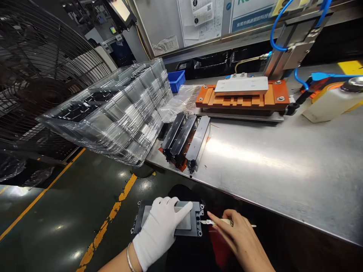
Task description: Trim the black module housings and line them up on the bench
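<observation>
Through the head view I saw harsh glare whiten the middle of the metal table, and softer reflections spot the dark floor. Below its near edge, things sank into shadow. Wide-angle distortion stretched the fan at far left.

The left hand, in a white glove, is back up, fingers bent forward and thumb stretched toward the right hand; a thin silver bangle circles the wrist just behind the glove. The right hand, bare and apart from the left, is closed in a pinching grip, its fingers pointing toward the left hand.
</observation>
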`<state>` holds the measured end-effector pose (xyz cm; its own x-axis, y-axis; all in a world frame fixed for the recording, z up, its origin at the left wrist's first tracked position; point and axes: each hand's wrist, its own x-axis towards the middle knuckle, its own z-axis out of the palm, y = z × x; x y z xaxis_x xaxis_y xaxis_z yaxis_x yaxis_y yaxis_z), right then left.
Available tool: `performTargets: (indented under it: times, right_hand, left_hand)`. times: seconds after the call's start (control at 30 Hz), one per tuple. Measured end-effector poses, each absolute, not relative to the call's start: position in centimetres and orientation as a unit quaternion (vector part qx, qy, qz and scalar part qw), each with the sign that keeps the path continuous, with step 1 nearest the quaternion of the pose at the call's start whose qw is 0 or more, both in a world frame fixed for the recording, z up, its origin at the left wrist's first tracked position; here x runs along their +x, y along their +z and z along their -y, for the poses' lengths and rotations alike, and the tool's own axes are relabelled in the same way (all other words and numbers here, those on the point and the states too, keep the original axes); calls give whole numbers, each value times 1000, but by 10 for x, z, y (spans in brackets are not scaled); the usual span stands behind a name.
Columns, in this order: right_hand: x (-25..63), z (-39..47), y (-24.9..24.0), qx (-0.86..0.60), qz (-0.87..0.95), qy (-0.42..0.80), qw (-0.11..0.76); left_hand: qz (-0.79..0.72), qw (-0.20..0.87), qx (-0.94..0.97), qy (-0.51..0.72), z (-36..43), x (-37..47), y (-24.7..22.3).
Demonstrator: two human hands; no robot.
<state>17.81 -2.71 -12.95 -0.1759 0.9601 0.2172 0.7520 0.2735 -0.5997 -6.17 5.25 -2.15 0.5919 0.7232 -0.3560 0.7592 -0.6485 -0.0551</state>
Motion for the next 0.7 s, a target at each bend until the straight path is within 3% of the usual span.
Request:
performTargets:
  times: [0.17,0.53,0.7]
  right_hand:
    - [179,23,-126,-560,755,178,292]
    - [188,8,-117,-558,718,319,267]
    - [179,15,-96,-562,593,505,279]
  left_hand:
    - [-393,57,898,-191,-56,-59,-11]
    - [-351,117,901,-225,-68,-48,16]
    - [-381,125,891,-212,-66,-51,12]
